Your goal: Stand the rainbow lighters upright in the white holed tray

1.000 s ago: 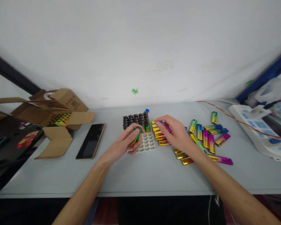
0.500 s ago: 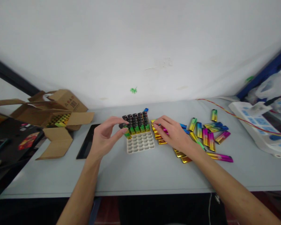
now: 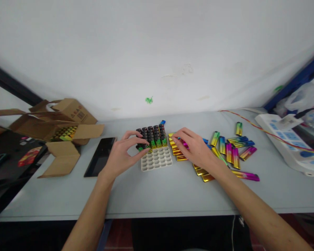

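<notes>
My left hand [image 3: 124, 150] is at the front left of several upright tubes with black tops and green-to-yellow sides. Its thumb and fingers close round one black-topped tube [image 3: 141, 147], which looks tilted. The other upright tubes [image 3: 157, 136] stand in close rows in a white honeycomb tray [image 3: 156, 159], whose front cells show. My right hand [image 3: 192, 146] hovers over a row of shiny gold tubes [image 3: 176, 149] lying right of the tray. Its thumb and fingertips are pressed together; what they hold, if anything, is hidden.
Loose metallic gradient tubes [image 3: 235, 157] lie on the right, near a white power strip [image 3: 285, 143] with a red-yellow wire. A dark flat tablet-like panel [image 3: 99, 158] lies left of the tray. Beyond it, an open cardboard box [image 3: 60, 153] holds several yellowish tubes.
My left hand has moved slightly right and down with the black-topped tube, covering more of the left rows. My right hand stays nearly in place. The view has shifted slightly.
</notes>
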The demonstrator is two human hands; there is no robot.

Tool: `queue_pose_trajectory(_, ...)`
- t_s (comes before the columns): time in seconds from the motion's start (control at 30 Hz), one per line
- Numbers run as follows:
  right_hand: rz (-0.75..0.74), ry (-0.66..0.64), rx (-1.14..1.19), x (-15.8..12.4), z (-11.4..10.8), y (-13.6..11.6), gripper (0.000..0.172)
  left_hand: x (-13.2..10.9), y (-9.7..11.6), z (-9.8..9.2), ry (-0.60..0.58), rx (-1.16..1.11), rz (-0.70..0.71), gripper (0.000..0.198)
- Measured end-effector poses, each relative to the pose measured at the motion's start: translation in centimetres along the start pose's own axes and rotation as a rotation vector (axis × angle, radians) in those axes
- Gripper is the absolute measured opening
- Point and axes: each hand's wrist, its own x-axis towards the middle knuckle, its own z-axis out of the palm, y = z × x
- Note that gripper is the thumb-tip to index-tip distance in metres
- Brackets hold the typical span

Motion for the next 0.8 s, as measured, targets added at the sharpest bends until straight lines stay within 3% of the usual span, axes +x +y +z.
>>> queue_pose_trajectory(0.33, -0.008, 0.035, -0.021, 0.1, -0.4, 0.4, 0.021, 0.0, 0.5, -0.2, -0.079, 0.078, 0.033, 0.016)
queue_pose_trajectory(0.5, 0.087, 0.249, -0.102, 0.3, -3.3, 1.6, 0.022, 0.1, 0.0, 0.3, -0.026, 0.037, 0.109, 0.014)
queue_pose_trajectory(0.67, 0.267, 0.447, -0.268, -0.2, -6.8, 4.6, 0.023, -0.1, -0.2, 0.1, 0.023, 0.080, 0.170, 0.010)
queue_pose_trajectory(0.73, 0.327, 0.380, -0.297, -0.9, -7.6, 6.2, 0.021, -0.3, -0.5, -0.1, 0.008, 0.099, 0.149, 0.016)
queue_pose_trajectory(0.8, 0.391, 0.201, -0.326, -1.7, -7.9, 7.6, 0.018, -0.5, -1.0, -0.3, -0.063, 0.106, 0.118, 0.025)
